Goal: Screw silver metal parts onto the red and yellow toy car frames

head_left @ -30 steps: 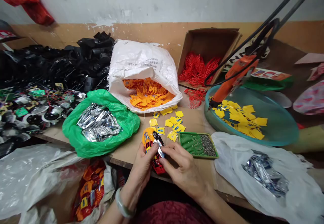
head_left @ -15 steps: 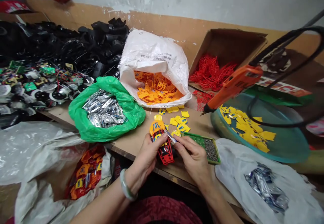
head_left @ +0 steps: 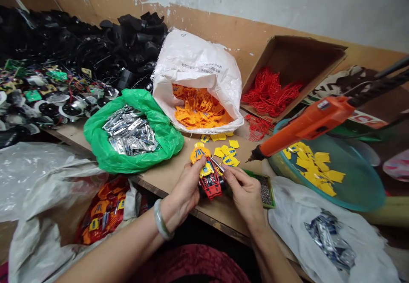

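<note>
A toy car (head_left: pixel 211 186) with an orange, yellow and red body is held above the table edge by my left hand (head_left: pixel 185 188), its thumb pressed on the top. My right hand (head_left: pixel 245 194) pinches a slim silver piece (head_left: pixel 217 163), which lies against the car's right side. Whether the piece is fixed to the car cannot be made out. Just beyond the car lie several yellow panels (head_left: pixel 227 151). A green tray of small screws (head_left: pixel 266 191) sits beside my right hand, partly hidden by it.
An orange electric screwdriver (head_left: pixel 306 123) hangs at right over a teal basin (head_left: pixel 367 193) of yellow pieces. Behind stand a green bag (head_left: pixel 105 157) of silver parts, a white sack (head_left: pixel 194 57) of orange parts and a cardboard box (head_left: pixel 303 55) of red frames. Another sack (head_left: pixel 41 232) is lower left.
The screwdriver has swung nearer, its tip now lower and further left. My right hand has shifted slightly, still pinching the silver piece at the car's side. The view has turned a little.
</note>
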